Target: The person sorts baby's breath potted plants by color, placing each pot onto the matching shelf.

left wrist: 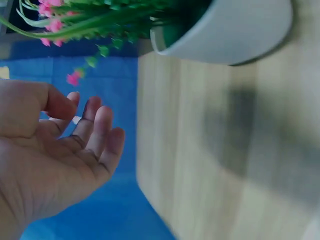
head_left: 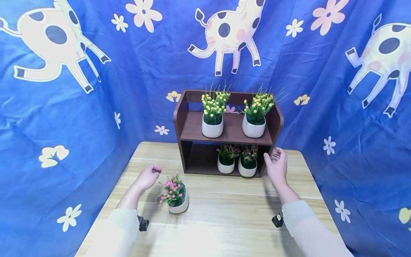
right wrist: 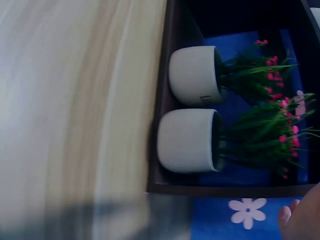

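My left hand (head_left: 149,177) hovers over the table's left part, fingers loosely bent and holding nothing. Beside it stands a potted plant with pink flowers (head_left: 173,194) in a white pot, tilted in the head view; the left wrist view shows its white pot (left wrist: 240,30) just past the fingers. By the right side panel of a brown two-tier shelf is my right hand (head_left: 277,166), also loosely bent with nothing in it; whether it touches the panel I cannot tell. Two pink-flowered pots (head_left: 226,163) (right wrist: 187,140) sit side by side at the right of the lower tier.
On the upper tier of the brown shelf (head_left: 229,128) stand two white pots with yellow flowers, one near the middle (head_left: 212,130) and one at the right (head_left: 253,130). The shelf is at the back of the wooden table (head_left: 224,214). A blue patterned curtain (head_left: 154,89) encloses the table.
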The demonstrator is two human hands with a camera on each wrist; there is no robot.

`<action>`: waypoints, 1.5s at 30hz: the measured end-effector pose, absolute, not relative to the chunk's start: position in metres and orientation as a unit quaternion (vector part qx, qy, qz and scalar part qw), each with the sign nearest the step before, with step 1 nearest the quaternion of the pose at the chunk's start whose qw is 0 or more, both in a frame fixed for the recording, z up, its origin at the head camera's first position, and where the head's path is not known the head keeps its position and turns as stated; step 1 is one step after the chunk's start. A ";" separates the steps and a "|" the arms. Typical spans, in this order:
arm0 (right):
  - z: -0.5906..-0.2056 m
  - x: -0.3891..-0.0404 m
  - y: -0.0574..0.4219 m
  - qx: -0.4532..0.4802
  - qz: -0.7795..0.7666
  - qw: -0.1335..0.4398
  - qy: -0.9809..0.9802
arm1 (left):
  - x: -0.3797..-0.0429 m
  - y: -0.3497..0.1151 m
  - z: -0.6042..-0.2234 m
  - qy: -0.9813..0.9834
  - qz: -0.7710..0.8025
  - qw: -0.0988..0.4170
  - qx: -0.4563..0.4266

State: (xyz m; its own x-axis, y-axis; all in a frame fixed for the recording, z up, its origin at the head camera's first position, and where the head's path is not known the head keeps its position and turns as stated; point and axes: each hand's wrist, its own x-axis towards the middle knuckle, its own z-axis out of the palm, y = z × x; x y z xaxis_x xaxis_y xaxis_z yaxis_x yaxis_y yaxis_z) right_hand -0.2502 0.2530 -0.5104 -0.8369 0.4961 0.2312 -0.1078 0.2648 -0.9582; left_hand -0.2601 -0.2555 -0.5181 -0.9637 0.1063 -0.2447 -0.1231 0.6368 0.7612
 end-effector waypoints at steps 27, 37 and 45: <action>-0.459 -0.284 0.277 -0.123 0.463 0.275 -0.834 | -0.178 -0.252 -0.608 0.879 0.450 0.144 0.065; -0.462 -0.290 0.280 -0.133 0.451 0.265 -0.842 | -0.178 -0.227 -0.620 0.876 0.460 0.026 0.141; -0.461 -0.291 0.280 -0.142 0.451 0.264 -0.841 | -0.183 -0.218 -0.628 0.860 0.498 0.038 0.109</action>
